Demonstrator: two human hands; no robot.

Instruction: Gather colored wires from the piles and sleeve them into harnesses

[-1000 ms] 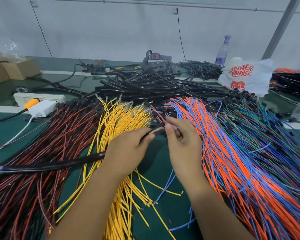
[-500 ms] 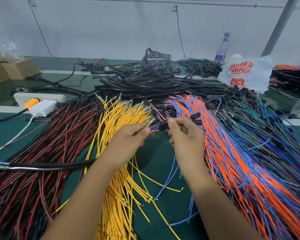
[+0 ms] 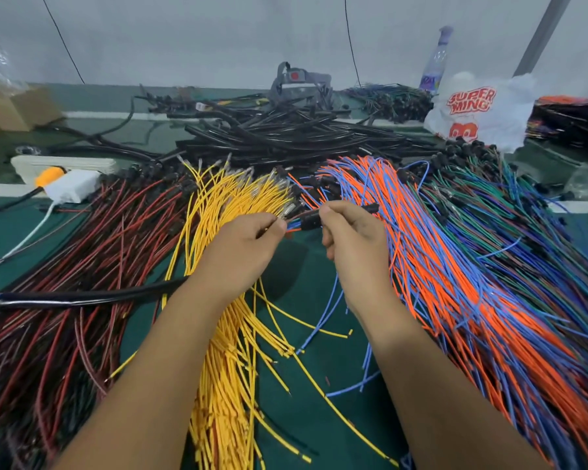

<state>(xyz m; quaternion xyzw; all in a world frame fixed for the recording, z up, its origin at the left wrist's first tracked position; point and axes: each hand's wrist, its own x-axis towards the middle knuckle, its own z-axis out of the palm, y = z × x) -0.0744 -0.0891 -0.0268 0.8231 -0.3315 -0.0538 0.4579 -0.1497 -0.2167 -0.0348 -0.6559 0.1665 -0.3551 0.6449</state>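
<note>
My left hand [image 3: 241, 252] pinches a small bundle of wires where it leaves a black sleeve [image 3: 82, 296]; the sleeve runs from under that hand to the left edge. My right hand [image 3: 353, 239] pinches the bundle's far end at its black connectors [image 3: 311, 221]. The two hands are close together above the green mat. A yellow wire pile [image 3: 224, 334] lies under my left hand. Further left lies a red and black pile [image 3: 65, 300]. An orange and blue pile [image 3: 455, 283] lies to the right, and a green, blue and purple pile [image 3: 540, 249] further right.
A heap of black sleeves [image 3: 286, 137] lies behind the wire piles. A white power strip with an orange plug [image 3: 62, 174] sits at the left, cardboard boxes [image 3: 11, 110] behind it. A white printed bag [image 3: 479, 110] and a bottle [image 3: 435, 62] stand at the back right.
Both hands have stayed close together on the bundle. The black connectors now stick out between my right thumb and fingers, and the sleeve has shifted slightly.
</note>
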